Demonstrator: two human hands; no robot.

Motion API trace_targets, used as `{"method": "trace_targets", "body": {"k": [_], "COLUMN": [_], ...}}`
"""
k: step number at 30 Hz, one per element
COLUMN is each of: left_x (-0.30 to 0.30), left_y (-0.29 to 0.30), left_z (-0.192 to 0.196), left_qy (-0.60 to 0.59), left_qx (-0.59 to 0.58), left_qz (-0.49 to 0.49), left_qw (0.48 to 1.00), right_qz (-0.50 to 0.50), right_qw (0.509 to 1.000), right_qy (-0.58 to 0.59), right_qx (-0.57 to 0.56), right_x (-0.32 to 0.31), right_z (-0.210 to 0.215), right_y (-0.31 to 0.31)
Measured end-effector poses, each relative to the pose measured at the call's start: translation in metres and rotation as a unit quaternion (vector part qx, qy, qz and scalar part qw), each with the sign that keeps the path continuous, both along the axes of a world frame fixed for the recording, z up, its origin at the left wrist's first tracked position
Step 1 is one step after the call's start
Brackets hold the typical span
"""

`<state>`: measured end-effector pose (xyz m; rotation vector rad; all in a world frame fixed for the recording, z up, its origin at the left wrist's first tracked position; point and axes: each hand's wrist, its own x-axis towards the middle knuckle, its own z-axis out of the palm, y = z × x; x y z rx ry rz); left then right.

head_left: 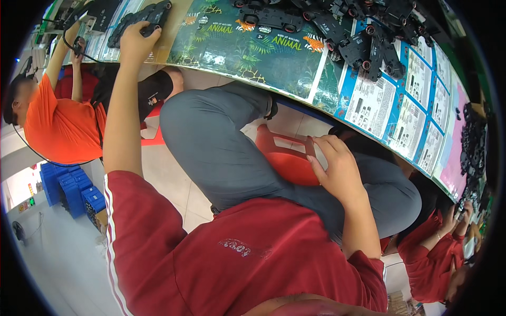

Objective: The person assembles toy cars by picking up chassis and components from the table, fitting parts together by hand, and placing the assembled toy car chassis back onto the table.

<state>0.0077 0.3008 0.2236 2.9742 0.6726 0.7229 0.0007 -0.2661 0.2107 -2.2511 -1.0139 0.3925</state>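
At the table's left part, my left hand (138, 43) reaches out with fingers and thumb closed on the end of a black toy car chassis (122, 30). More of these dark parts lie side by side there, and my fingers hide some of them. My right hand (337, 166) is low between my knees, beside the rim of a red plastic stool (284, 160). Its fingers are loosely bent with the thumb apart, and I see nothing held in it. Whether it touches the stool I cannot tell.
Several black toy car chassis (363, 47) are heaped at the table's far side, on printed green and blue sheets (253, 52). More black parts (474, 139) lie far right. A person in orange (63, 126) works at left, another in red (429, 255) at right. Blue crates (71, 189) stand behind.
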Motion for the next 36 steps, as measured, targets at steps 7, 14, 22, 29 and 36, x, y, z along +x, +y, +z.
{"method": "trace_targets", "body": {"k": [7,14,22,29,36], "left_x": [0.000,0.023,0.065,0.093,0.087], "left_y": [0.056,-0.023,-0.196,-0.286,-0.300], "left_z": [0.006,0.019,0.039,0.001,-0.013], "left_qy": [0.047,0.049,0.064,0.120,0.099], "left_qx": [0.053,0.114,-0.160,-0.225,-0.199], "left_qz": [0.027,-0.108,-0.316,-0.510,-0.482], "left_qw": [0.997,0.986,0.933,0.822,0.847], "right_qz": [0.011,-0.001,-0.120,-0.252,-0.328], "right_qw": [1.000,0.994,0.971,0.940,0.933], "right_qy": [-0.005,-0.099,-0.207,-0.226,-0.070], "right_qx": [-0.011,-0.039,0.018,0.046,0.130], "right_x": [0.000,0.052,0.136,0.166,0.158], "right_z": [0.004,0.043,0.060,0.006,0.050], "right_y": [0.004,-0.029,-0.030,0.011,0.012]}}
